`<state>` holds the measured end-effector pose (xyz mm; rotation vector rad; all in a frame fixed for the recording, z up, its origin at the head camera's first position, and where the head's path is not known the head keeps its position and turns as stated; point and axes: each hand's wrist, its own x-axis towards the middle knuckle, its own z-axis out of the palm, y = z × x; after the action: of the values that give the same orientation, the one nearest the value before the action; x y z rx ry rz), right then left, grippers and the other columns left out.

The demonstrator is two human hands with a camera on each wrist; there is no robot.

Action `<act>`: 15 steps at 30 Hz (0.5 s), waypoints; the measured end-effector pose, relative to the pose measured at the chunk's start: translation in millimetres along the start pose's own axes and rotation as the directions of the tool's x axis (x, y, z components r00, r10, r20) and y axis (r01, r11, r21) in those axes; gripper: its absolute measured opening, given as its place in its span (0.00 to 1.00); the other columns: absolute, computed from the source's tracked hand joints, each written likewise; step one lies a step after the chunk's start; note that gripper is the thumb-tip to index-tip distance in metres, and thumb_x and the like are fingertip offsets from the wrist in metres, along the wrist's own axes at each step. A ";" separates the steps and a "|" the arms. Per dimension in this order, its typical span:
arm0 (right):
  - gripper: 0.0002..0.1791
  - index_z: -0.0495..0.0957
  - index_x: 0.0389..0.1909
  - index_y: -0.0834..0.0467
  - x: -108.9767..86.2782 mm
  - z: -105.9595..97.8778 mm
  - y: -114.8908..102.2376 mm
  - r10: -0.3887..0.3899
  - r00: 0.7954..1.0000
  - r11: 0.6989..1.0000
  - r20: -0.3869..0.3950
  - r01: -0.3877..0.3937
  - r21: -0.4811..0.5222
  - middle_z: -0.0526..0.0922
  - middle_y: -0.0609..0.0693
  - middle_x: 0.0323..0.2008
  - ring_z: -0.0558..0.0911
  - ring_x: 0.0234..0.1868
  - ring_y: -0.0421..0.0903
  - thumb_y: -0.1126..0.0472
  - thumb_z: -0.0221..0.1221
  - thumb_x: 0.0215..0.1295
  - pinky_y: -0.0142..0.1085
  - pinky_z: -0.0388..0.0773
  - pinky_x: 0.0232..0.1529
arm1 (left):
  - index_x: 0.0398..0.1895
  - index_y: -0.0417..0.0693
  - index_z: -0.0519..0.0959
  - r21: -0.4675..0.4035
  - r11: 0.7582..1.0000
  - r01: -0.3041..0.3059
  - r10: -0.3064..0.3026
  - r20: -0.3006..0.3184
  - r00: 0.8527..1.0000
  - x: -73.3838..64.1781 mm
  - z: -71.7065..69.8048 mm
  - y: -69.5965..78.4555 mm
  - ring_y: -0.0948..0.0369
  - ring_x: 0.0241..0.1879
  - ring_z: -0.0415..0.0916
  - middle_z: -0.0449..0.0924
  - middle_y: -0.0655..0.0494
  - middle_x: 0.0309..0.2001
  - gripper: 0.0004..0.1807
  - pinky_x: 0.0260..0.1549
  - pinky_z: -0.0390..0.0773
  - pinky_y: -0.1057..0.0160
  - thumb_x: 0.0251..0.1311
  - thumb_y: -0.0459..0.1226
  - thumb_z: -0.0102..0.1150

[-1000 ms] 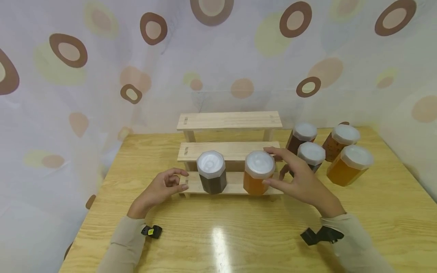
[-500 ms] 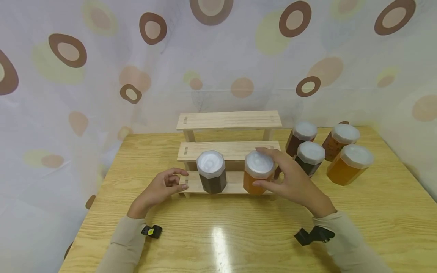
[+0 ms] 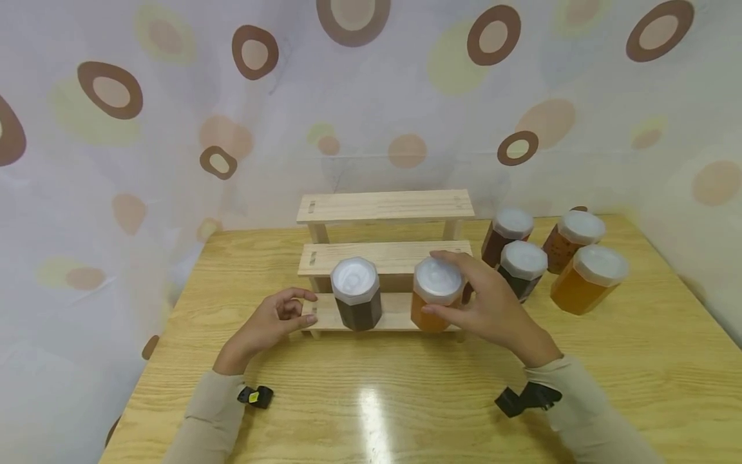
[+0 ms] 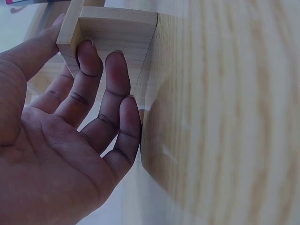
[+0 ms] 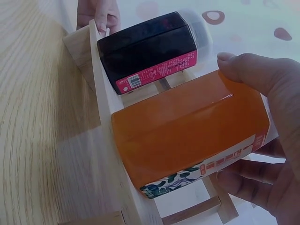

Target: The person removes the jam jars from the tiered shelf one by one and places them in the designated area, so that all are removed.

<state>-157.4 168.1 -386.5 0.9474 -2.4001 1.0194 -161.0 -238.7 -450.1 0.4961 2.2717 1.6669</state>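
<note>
On the bottom step of a three-tier wooden rack (image 3: 400, 310) stand two octagonal jars with white lids. My right hand (image 3: 493, 306) holds the orange jar (image 3: 431, 314), thumb at the front and fingers round the back and far side. The right wrist view shows this jar (image 5: 187, 133) with its base on the step and a printed label on its side. To its left is a dark jar (image 3: 361, 312), with a pink label in the right wrist view. My left hand (image 3: 272, 322) grips the left end of the bottom step, thumb and index finger on either side, other fingers curled loosely.
Right of the rack, several more lidded jars stand on the wooden table (image 3: 324, 399): a dark red one (image 3: 498, 243), a black one (image 3: 518, 281), a speckled one (image 3: 559, 251) and an amber one (image 3: 582, 290). A patterned cloth (image 3: 371, 96) hangs behind.
My right hand has moved left and closed in round the orange jar. The left hand stays at the rack's end, and the jars keep their places. The head view has shifted slightly.
</note>
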 end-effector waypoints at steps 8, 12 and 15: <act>0.47 0.73 0.68 0.58 0.3 -1.9 -1.2 0.004 1.000 1.000 -0.010 -0.004 -0.004 0.82 0.55 0.58 0.80 0.45 0.46 0.57 0.84 0.44 0.43 0.79 0.33 | 0.62 0.36 0.74 0.000 1.000 -0.011 0.011 0.005 1.000 -0.2 0.5 -0.4 0.64 0.27 0.66 0.76 0.52 0.29 0.21 0.32 0.68 0.66 0.69 0.30 0.65; 0.47 0.74 0.67 0.59 -0.1 -2.4 -1.2 -0.002 1.000 1.000 -0.020 0.002 -0.006 0.83 0.56 0.57 0.82 0.47 0.49 0.58 0.84 0.43 0.44 0.80 0.37 | 0.62 0.35 0.74 -0.004 1.000 -0.015 0.015 0.008 1.000 -0.4 0.6 -0.3 0.64 0.25 0.64 0.75 0.52 0.28 0.21 0.29 0.66 0.66 0.69 0.30 0.65; 0.46 0.75 0.66 0.59 -0.1 -5.3 -2.3 0.001 1.000 1.000 -0.026 -0.002 -0.004 0.83 0.55 0.56 0.83 0.49 0.49 0.58 0.84 0.43 0.43 0.80 0.40 | 0.62 0.35 0.74 -0.007 1.000 -0.022 0.022 0.006 1.000 0.1 0.4 0.3 0.65 0.25 0.64 0.75 0.53 0.27 0.21 0.29 0.66 0.67 0.69 0.29 0.65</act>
<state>-155.3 170.8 -381.8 0.9253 -2.3812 1.0203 -161.0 -238.2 -450.0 0.5255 2.2633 1.6813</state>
